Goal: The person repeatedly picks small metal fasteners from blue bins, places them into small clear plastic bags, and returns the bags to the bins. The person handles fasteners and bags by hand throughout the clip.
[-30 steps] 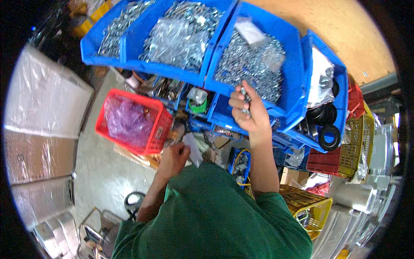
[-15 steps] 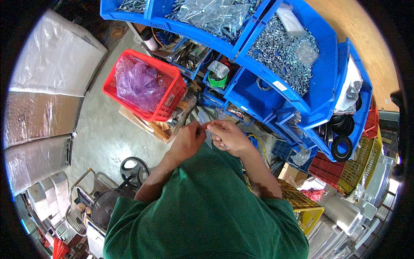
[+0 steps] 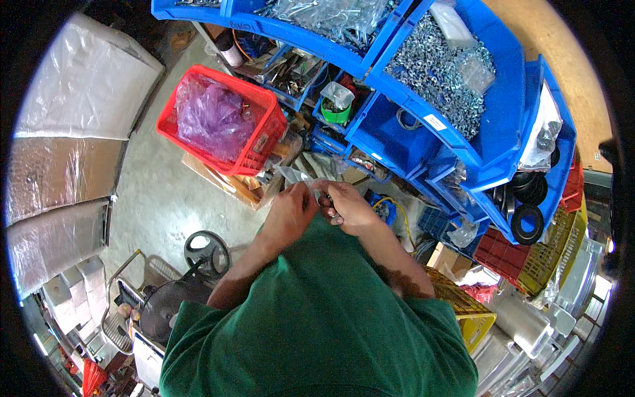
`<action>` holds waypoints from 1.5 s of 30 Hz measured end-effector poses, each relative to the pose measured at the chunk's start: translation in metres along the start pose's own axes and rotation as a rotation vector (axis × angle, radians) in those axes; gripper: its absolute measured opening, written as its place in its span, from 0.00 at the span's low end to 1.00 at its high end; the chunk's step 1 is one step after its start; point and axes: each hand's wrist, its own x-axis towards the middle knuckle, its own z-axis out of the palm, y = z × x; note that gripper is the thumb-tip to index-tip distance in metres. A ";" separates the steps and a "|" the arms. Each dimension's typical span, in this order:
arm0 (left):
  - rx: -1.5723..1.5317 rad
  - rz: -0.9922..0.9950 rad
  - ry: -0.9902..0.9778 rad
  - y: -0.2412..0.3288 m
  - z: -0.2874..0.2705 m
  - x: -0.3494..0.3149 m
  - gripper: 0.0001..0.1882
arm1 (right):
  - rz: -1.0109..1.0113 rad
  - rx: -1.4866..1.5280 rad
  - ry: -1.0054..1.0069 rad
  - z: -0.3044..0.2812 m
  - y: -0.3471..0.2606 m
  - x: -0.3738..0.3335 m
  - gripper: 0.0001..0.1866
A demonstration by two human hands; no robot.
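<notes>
The left hand pinches a clear plastic bag between closed fingers; touching it, the right hand is curled around what look like small metal pieces. Parting the bag's mouth seems under way, the next move calling for a steady pinch; ahead-right of the grip, a blue bin bears an unreadably small white label.

Curled left hand beside right hand

I saw a loose, dark green shirt, creased in front, its short sleeves matching; forearms, left hand and right hand were all bare.
</notes>
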 end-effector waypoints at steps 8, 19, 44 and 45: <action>-0.077 -0.082 -0.063 0.003 -0.010 0.001 0.10 | 0.065 0.107 -0.030 -0.004 -0.004 -0.007 0.13; -0.153 -0.073 -0.127 0.000 -0.012 0.000 0.11 | 0.129 -0.010 0.066 0.011 -0.010 -0.017 0.13; -0.187 -0.018 -0.154 -0.015 -0.005 -0.012 0.08 | 0.167 -0.071 -0.081 0.000 0.006 -0.020 0.25; -0.198 -0.026 -0.161 -0.015 -0.005 -0.013 0.08 | 0.172 -0.087 -0.103 0.002 0.005 -0.022 0.30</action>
